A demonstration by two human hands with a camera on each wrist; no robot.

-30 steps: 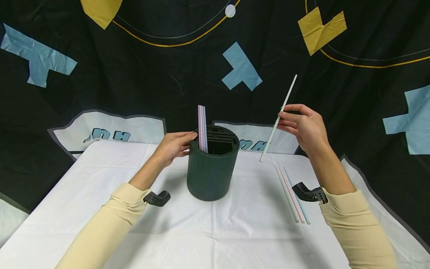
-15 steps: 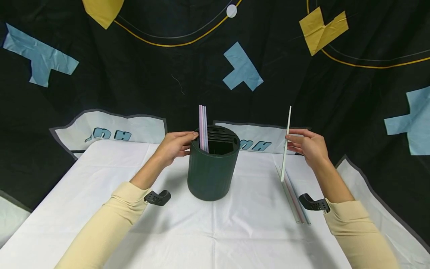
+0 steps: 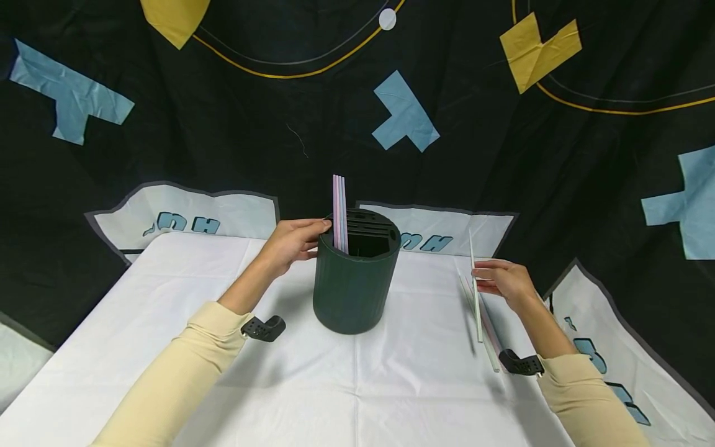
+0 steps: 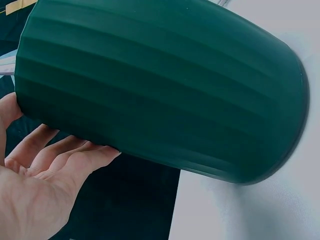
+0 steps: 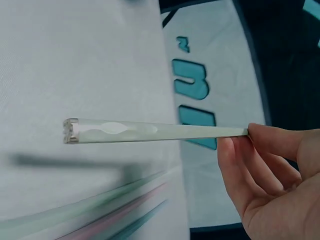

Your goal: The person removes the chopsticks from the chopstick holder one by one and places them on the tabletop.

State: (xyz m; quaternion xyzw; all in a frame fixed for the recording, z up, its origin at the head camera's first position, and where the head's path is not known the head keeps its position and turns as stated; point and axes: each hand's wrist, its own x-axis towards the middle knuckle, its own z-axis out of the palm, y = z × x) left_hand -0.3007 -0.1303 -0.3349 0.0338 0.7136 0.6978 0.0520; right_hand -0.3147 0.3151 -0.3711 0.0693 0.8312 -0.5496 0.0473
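A dark green knife block (image 3: 354, 292), round with slots in its top, stands upright on the white-covered table. My left hand (image 3: 290, 244) holds its left side, thumb at the rim and fingers against the wall. Several pink and lilac-blue chopsticks (image 3: 339, 208) stand in its open compartment. My right hand (image 3: 505, 282) pinches a pale green chopstick (image 5: 150, 132) near its far end. That chopstick stands nearly upright in the head view, overlapping the loose ones. Beneath it lie a green chopstick (image 5: 75, 210), a pink chopstick (image 5: 120, 210) and a blue chopstick (image 5: 142, 219), side by side.
The table's white cloth (image 3: 301, 385) shows fold creases. Behind the table hangs a black curtain (image 3: 268, 130) with blue and yellow patches. White lettered panels (image 3: 246, 214) run along the table's far edge.
My right hand has come down with the pale green chopstick, bringing it from high beside the knife block to low over the loose chopsticks. The left hand stays at the block.
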